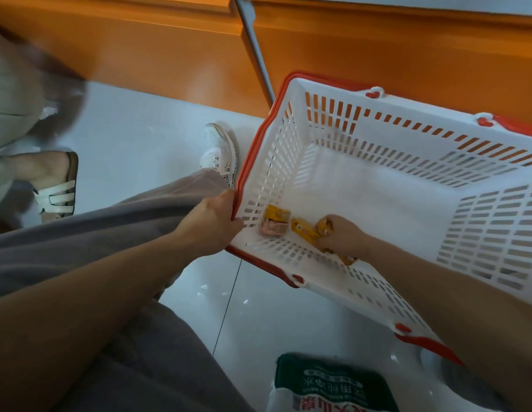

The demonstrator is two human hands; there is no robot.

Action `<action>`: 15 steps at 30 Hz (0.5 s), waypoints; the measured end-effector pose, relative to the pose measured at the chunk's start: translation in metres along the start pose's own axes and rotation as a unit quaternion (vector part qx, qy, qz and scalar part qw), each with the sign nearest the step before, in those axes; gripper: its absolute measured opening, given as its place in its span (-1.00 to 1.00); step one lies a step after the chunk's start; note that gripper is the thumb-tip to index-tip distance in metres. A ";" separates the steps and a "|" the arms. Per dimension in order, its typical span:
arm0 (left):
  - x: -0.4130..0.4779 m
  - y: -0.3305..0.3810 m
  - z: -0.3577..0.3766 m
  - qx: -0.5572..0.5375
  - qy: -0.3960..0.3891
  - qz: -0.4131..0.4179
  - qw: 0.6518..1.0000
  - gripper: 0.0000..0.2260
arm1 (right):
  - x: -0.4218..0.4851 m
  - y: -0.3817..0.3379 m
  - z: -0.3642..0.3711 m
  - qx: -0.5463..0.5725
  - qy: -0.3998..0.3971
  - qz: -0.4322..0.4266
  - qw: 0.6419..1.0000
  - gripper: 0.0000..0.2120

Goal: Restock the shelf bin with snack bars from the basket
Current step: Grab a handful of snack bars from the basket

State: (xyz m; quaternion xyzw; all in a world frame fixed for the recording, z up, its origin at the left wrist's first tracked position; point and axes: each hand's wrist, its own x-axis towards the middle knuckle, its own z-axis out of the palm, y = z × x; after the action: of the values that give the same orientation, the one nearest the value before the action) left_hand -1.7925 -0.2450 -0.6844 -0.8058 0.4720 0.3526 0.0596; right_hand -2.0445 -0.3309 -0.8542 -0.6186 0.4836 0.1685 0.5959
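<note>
A white plastic basket with a red rim stands tilted on the floor at the right. Several small yellow snack bars and a pink one lie in its near left corner. My left hand grips the basket's red rim at that corner. Inside the basket, my right hand has its fingers curled round yellow snack bars. The shelf bin is out of view.
An orange shelf base with a grey upright runs along the back. My grey trouser leg and white shoe are left of the basket. Another person's sandalled foot stands at far left. A green and white bag lies at the bottom.
</note>
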 end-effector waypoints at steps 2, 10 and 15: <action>0.000 0.000 0.000 0.000 -0.002 -0.002 1.000 -0.81 | 0.002 -0.024 0.005 0.111 0.022 -0.049 0.992 -0.57; 0.000 -0.001 0.001 -0.003 -0.018 -0.003 1.000 -0.80 | 0.025 -0.067 0.024 0.187 0.021 -0.116 0.975 -0.53; -0.002 0.002 -0.001 0.004 -0.028 -0.009 1.000 -0.79 | 0.033 -0.059 0.023 0.159 0.030 -0.120 0.980 -0.63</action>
State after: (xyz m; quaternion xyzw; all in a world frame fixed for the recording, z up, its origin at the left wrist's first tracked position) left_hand -1.7941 -0.2456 -0.6821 -0.7997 0.4641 0.3726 0.0793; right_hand -1.9738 -0.3339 -0.8515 -0.5743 0.4445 -0.0019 0.6875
